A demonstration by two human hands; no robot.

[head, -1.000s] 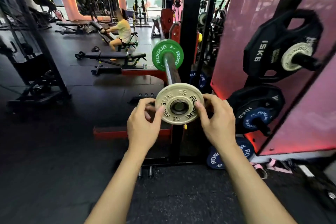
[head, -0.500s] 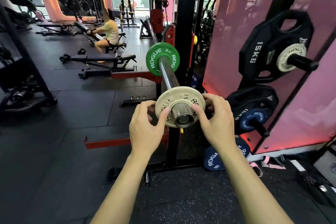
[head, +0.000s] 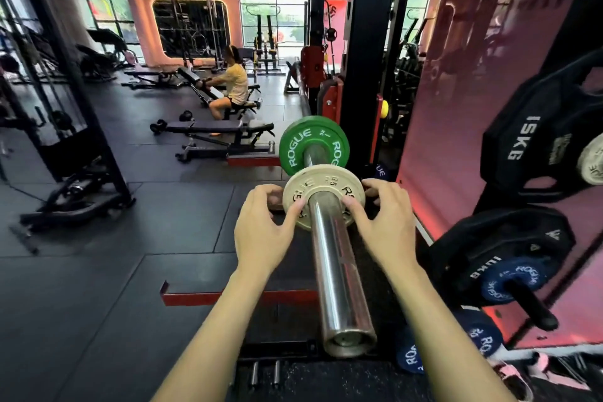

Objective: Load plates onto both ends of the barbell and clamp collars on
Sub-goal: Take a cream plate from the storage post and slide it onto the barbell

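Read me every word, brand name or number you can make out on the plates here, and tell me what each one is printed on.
"ROGUE": green plate on the sleeve, with small unreadable digits.
"ROGUE", partly covered, and "0.5": white plate gripped by the left hand and right hand.
"15KG": upper black plate on the storage peg.
"10KG" and "ROGUE": lower black plate and blue plate before it.
"ROGUE", partial: blue floor plates.
Wall lettering: too blurred.

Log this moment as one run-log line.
left hand + right hand: grip white plate | on sleeve, short of green plate | collar: none seen
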